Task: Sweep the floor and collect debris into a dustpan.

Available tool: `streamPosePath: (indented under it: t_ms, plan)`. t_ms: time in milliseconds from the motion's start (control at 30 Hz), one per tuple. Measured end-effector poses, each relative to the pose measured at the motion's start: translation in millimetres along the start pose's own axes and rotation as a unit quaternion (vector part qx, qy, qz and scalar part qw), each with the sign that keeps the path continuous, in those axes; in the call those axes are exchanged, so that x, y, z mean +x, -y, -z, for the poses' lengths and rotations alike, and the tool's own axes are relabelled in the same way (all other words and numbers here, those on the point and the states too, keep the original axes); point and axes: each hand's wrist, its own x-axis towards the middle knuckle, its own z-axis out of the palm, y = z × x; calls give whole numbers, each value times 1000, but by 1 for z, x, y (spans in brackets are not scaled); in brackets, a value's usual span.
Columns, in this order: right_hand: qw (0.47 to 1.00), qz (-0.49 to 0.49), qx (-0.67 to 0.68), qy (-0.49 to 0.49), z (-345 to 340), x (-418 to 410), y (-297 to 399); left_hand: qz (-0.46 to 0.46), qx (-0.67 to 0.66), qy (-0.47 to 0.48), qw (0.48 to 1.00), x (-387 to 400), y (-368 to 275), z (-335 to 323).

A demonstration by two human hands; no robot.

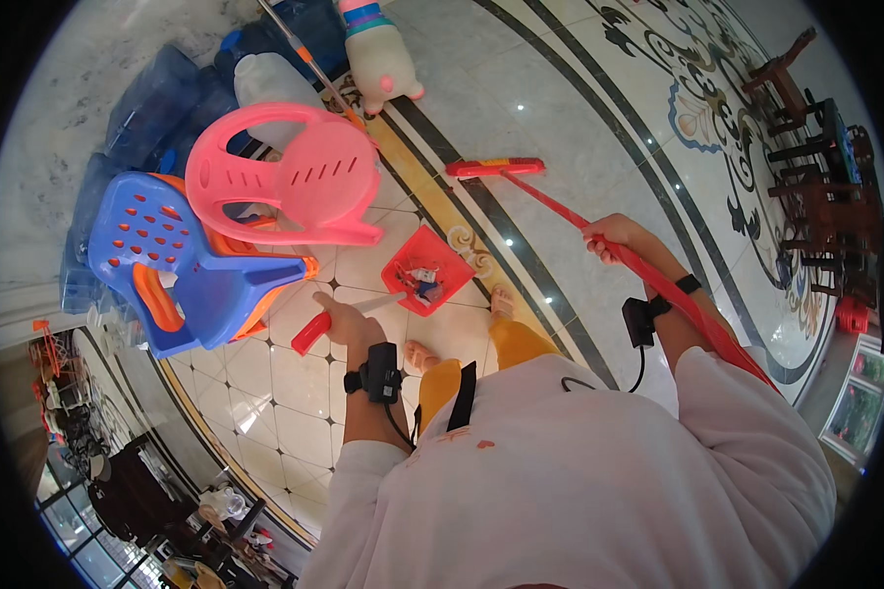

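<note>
My left hand (345,322) is closed on the handle of a long-handled dustpan; the handle's red end sticks out beside the palm. The red dustpan (442,258) rests on the tiled floor before my feet, with mixed litter (426,283) inside. Around the red stick of a broom (545,197) my right hand (610,237) is wrapped, and the stick runs back along my forearm. The broom's red and yellow head (495,168) is on the dark floor stripe, apart from the dustpan and farther out. Its bristles are hard to make out.
Pink (324,173) and blue (221,287) plastic chairs stand at the left, with large blue water bottles (151,107) behind them. A pole (302,51) leans by a white plush toy (383,62). Dark wooden furniture (825,199) is at the far right.
</note>
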Motion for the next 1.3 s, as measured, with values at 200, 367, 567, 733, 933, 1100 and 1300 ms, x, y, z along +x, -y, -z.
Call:
streamPosePath:
  t_ms: [200,367,567,733,933,1100,1300]
  plan:
    - [999,13,-30,-10,9,-5,10,-28,42,92,994,0,42,-21]
    - [997,33,-65,-30,16,-4,11,-237,126,319,909,22,52,0]
    - [993,35,-105,-48,17,-2,24,-320,153,288,889,33,43,-2]
    - [988,21,-143,-49,9,2,26,-340,172,280,881,7,55,-17]
    - [985,37,-165,-19,-18,-3,-30,-343,234,304,858,3,46,-29]
    - [991,22,-128,24,-36,-70,-70,-357,293,293,838,7,39,-29]
    - [997,20,-76,27,-49,-96,-77,-331,258,280,864,14,42,-20]
